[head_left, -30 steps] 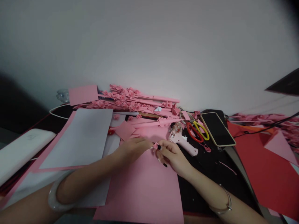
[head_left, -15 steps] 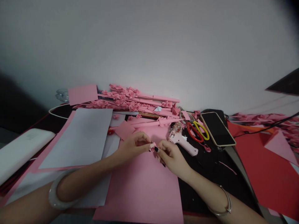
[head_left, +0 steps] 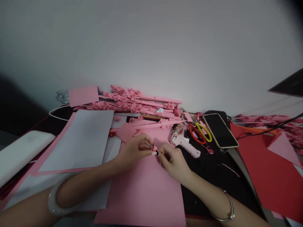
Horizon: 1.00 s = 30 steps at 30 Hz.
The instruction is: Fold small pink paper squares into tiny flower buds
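My left hand (head_left: 134, 149) and my right hand (head_left: 172, 160) meet over a large pink paper sheet (head_left: 144, 192) at the middle of the desk. Both pinch one small folded pink paper piece (head_left: 155, 148) between their fingertips. The fingers of each hand are closed round it, and most of the piece is hidden by them. A pale bangle sits on my left wrist and a thin metal one on my right.
A pink glue gun (head_left: 183, 142) lies just right of my hands, then red and yellow scissors (head_left: 201, 132) and a phone (head_left: 220, 130). Folded pink paper flowers and strips (head_left: 132, 102) pile up along the wall. White sheets (head_left: 80, 138) lie left, red paper (head_left: 272, 176) right.
Both hands stayed together on the small pink piece and shifted slightly. The fingers have turned and closed tighter round it, hiding more of it.
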Motion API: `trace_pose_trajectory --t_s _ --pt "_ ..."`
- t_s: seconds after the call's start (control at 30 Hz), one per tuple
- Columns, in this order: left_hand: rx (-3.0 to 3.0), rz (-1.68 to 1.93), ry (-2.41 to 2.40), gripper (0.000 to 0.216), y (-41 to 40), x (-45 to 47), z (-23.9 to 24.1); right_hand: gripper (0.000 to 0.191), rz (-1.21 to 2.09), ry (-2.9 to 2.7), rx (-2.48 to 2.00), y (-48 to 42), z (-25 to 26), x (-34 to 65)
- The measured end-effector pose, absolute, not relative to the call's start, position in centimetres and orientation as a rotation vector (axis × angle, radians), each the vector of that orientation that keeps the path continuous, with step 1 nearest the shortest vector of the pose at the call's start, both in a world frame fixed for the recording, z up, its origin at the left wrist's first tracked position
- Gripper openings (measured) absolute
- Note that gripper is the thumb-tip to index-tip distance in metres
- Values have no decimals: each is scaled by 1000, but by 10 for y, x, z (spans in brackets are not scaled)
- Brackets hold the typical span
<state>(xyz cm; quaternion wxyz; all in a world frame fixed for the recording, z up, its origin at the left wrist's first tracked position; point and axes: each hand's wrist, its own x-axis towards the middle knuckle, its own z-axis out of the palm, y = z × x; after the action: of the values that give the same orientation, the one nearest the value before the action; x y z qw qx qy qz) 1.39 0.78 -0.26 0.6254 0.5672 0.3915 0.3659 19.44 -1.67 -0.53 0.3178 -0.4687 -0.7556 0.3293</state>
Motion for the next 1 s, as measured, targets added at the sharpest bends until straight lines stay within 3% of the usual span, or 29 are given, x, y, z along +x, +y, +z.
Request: trace_pose_trajectory --t_s 1.0 --pt "1305 857 928 13 8 14 -7 17 676 -2106 -1290 -17 -9 195"
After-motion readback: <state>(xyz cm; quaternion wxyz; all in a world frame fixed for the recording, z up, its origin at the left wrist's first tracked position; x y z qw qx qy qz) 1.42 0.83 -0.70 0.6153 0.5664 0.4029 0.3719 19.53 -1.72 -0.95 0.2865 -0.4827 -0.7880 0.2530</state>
